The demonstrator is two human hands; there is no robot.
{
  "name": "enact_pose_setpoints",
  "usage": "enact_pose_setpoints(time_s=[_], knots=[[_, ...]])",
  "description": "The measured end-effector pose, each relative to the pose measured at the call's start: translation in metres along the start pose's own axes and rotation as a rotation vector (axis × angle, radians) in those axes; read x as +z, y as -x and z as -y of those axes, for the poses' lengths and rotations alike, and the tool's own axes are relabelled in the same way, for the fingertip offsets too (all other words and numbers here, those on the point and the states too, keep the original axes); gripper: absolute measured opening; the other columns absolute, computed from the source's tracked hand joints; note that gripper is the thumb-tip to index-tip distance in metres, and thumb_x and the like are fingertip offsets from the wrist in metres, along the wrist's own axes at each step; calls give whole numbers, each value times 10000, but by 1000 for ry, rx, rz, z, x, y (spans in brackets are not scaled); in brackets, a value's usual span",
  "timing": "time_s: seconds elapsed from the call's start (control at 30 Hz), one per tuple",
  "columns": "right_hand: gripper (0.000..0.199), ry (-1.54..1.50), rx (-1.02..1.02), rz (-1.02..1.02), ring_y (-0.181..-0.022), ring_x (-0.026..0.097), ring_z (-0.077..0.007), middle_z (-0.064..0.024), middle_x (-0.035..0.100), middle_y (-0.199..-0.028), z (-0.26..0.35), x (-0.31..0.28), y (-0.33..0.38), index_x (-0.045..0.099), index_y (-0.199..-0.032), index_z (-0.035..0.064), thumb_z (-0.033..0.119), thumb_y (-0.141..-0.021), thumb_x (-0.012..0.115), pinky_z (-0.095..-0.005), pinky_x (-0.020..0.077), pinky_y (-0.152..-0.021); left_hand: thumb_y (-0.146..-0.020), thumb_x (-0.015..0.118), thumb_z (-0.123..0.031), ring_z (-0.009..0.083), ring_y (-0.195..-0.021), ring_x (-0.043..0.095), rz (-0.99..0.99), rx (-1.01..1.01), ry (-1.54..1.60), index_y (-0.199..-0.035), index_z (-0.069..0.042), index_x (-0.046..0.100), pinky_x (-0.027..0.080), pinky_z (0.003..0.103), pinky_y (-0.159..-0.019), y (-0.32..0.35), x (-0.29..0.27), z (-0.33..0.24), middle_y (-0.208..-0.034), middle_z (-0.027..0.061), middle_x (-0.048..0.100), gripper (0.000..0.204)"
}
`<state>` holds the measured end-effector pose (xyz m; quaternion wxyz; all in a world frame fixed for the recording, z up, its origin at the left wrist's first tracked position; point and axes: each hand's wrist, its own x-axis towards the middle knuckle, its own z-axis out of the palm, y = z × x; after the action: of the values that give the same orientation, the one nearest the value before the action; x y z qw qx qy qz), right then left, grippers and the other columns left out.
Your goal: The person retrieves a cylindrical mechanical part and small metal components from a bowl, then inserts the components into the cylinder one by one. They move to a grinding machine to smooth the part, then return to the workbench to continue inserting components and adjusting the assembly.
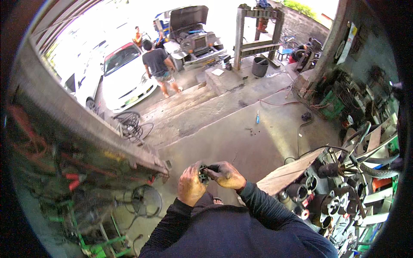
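Observation:
Both my hands meet in front of my body at the lower middle. My left hand [191,184] is closed round a small dark metal part [202,173] with a notched or holed outline; its exact kind I cannot make out. From the other side, my right hand [224,174] pinches at the same part with thumb and fingers, which look blackened with grease. Whether a smaller piece sits between the right fingertips is hidden. On the concrete floor ahead lies a blue-handled screwdriver [257,117], with a few tiny dark bits [250,130] beside it.
At right, a wooden board [286,172] borders a heap of metal cylinders and motor parts [329,204]. A round fan guard [146,201] and green frame [103,241] stand at left. Coiled hose [131,124] lies by the step. Beyond are a walking person [160,62], cars and a press [259,36].

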<state>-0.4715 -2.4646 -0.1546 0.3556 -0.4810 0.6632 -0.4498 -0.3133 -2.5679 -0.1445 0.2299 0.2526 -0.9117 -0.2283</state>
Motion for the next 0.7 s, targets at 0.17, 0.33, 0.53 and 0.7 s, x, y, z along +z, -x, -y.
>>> enact_pose_setpoints(time_s=[0.17,0.33,0.53,0.7], knots=[[335,265,-254,-376,-821,691,-409,-232,704,-904,-85,-44,-97,736,-1047,25,339,-941,684,-477,551,-738,-769,793,-217,378,-1018,648,118,133,-205,-1284,-32,627,531,478,-896,-135,43,33,-1052,179,661,572],[286,253,120,-406,-835,685,-434,-251,695,-941,-112,-122,-184,712,-944,18,299,-951,662,-509,541,-714,-788,717,-126,387,-1086,633,257,302,-86,-1272,-22,628,513,477,-936,-270,104,60,-1161,191,666,502],[282,180,196,-510,-749,699,-413,-236,717,-848,-116,-230,-241,717,-975,-8,265,-926,663,-443,548,-689,-840,629,-134,304,-1077,644,531,460,-105,-1276,-58,624,493,423,-923,-411,154,38,-1143,120,683,443],[278,-4,493,-652,-695,650,-194,-175,704,-756,-139,-331,-285,721,-913,-45,232,-885,732,-362,531,-647,-741,767,-207,365,-1013,674,609,350,-3,-1214,-38,612,525,466,-882,-525,244,60,-1050,157,698,526]])
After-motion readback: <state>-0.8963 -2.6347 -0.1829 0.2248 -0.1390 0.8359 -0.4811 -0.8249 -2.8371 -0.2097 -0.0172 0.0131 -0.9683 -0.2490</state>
